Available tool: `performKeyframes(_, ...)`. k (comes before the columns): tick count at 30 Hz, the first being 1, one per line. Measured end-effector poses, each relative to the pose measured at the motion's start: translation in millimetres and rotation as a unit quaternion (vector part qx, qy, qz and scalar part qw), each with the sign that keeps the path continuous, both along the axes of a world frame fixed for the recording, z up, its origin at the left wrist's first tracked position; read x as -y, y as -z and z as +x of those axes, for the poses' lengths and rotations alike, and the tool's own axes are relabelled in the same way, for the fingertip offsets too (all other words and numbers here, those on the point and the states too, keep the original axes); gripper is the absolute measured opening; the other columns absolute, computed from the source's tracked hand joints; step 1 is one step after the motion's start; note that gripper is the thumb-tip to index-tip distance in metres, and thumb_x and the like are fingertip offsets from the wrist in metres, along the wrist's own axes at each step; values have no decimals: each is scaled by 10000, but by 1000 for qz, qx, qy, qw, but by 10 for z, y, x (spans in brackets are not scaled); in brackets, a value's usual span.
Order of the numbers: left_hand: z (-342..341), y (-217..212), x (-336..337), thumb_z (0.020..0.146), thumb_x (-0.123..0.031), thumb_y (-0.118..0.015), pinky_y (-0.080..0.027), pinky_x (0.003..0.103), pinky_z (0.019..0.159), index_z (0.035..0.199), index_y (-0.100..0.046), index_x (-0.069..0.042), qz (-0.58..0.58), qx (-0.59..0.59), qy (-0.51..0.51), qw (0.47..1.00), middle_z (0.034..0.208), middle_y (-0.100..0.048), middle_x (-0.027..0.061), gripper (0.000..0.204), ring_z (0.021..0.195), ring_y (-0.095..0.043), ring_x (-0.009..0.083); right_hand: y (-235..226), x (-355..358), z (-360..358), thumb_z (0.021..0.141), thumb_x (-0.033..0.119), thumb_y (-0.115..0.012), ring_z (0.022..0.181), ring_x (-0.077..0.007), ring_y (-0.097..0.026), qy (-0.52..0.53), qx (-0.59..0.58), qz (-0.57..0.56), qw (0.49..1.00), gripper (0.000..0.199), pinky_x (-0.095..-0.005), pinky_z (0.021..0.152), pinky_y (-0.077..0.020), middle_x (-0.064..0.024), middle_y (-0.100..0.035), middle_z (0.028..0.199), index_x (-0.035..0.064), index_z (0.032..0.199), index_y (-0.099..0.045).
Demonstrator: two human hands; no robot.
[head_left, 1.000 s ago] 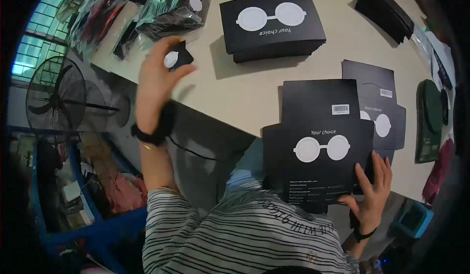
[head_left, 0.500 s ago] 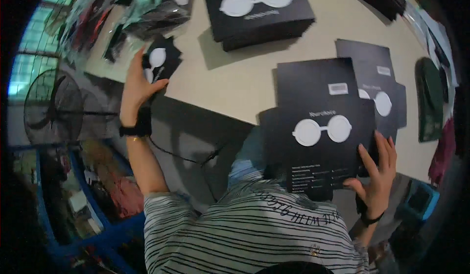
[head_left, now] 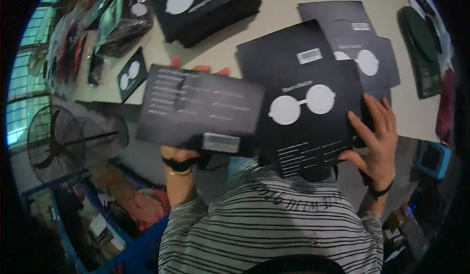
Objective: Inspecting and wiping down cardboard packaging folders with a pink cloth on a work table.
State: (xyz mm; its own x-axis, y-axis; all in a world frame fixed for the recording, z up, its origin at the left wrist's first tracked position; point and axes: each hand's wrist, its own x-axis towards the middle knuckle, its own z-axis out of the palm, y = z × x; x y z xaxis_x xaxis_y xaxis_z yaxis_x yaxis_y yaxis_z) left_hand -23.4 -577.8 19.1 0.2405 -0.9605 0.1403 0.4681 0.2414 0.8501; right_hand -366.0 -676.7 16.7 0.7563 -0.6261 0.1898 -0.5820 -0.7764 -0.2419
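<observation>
A flat black carton (head_left: 200, 105) with pale print and a barcode label is raised in front of me. My left hand (head_left: 178, 154) is closed on it from behind; fingertips curl over its top edge, and most of the hand is hidden. To the right, an unfolded black carton (head_left: 313, 132) with a white glasses shape hangs partly over the table's near edge. My right hand (head_left: 374, 139) lies along its right side, fingers spread and thumb out. Behind it, another unfolded carton (head_left: 387, 56) rests on the table, partly covered.
A thick stack of black cartons (head_left: 225, 12) stands at the back of the pale table (head_left: 274, 2). Clear-bagged items (head_left: 125, 26) and a black carton (head_left: 132, 75) are at its left. A dark green case (head_left: 418, 53) lies right. Below left are a fan (head_left: 56, 137) and blue bins (head_left: 142, 244).
My left hand has come from the table's left edge toward the middle, bringing a carton with its printed back showing. My right hand stays at the unfolded carton. The view has shifted.
</observation>
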Motion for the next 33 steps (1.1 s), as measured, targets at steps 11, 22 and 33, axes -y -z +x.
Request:
performKeyframes(11,-102,134,7,924,-343,-546,-383,620,1019,1428,-268,-106,39,-7,-13,999,1368,-391,194,622,1330,-321,449,118,29,-32,601,594,-664,1230,-387,-459,-6,1,-14,1000,762,-561,1058,-304,-203,-471,1361,127,1202,-628)
performKeyframes(22,-237,67,27,802,-114,-678,-418,507,1047,1449,-223,-111,39,48,-44,997,1385,-356,203,791,1337,-350,379,120,44,-52,603,598,-656,1235,-375,-462,-7,2,-16,1000,758,-552,1059,-310,-205,-473,1361,114,1187,-639)
performKeyframes(33,-240,78,70,722,-171,-792,-415,530,1036,1444,-219,-84,43,43,-58,996,1390,-359,211,926,1333,-349,401,127,52,-74,594,601,-652,1235,-377,-463,-9,-1,-14,1000,766,-550,1059,-309,-204,-471,1363,119,1189,-640)
